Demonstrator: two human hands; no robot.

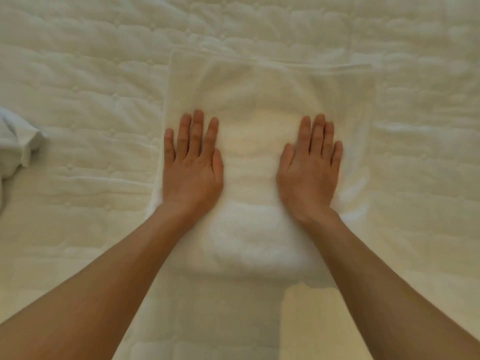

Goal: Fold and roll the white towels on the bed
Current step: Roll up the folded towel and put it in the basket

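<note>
White towel (pixel 259 94) lies flat in the middle of the bed (pixel 78 61), straight in front of you, its long sides running away from you. It looks folded into layers: a narrower layer sits on top of a wider one that shows along the left, right and far edges. The near end is blurred, so you cannot tell how it finishes there.

Your left hand (pixel 192 165) rests palm down on the towel close to its left edge, fingers straight and slightly spread. Your right hand (pixel 309 170) rests palm down towards the right side, fingers straight and close together. Neither hand has a grip on anything; both are flat and wide, pressing on the cloth with a bare strip of towel between them. Both forearms reach in from the near corners of the view.

A crumpled white cloth (pixel 15 144) lies on the quilted bed at the far left, well apart from the towel.
</note>
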